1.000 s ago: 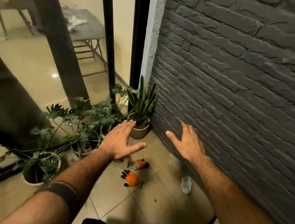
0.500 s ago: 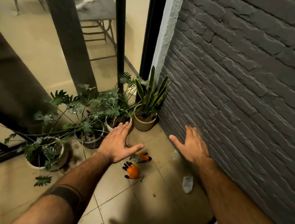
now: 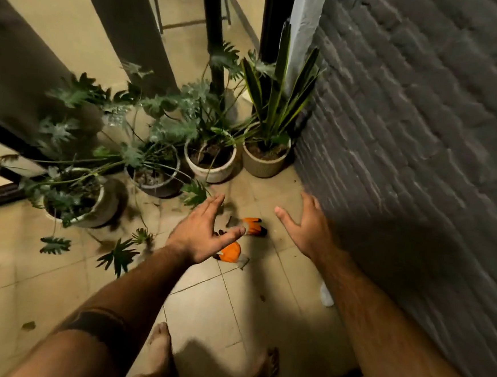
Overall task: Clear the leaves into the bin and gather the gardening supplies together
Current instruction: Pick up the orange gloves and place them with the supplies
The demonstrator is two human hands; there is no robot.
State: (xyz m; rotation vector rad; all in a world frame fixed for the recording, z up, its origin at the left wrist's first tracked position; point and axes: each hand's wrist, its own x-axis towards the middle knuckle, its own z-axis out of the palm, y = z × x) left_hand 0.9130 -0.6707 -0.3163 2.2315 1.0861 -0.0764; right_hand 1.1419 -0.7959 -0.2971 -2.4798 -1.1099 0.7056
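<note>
While the fallen leaves (image 3: 117, 255) lie scattered on the tiled floor (image 3: 225, 314) at the left, just in front of the row of potted plants (image 3: 76, 201), the left hand (image 3: 200, 235) hovers with fingers spread and empty above the orange gloves (image 3: 253, 226). One glove lies partly under that hand, the other just beyond its thumb. Further right, the right hand (image 3: 308, 227) hangs flat and empty too, close to the dark brick wall (image 3: 406, 171). No bin shows anywhere here. The risk, I'd say: a low reach brushing the trailing stems could tip a pot, and the bare feet (image 3: 158, 356) stand near loose debris, so a slip is possible.
</note>
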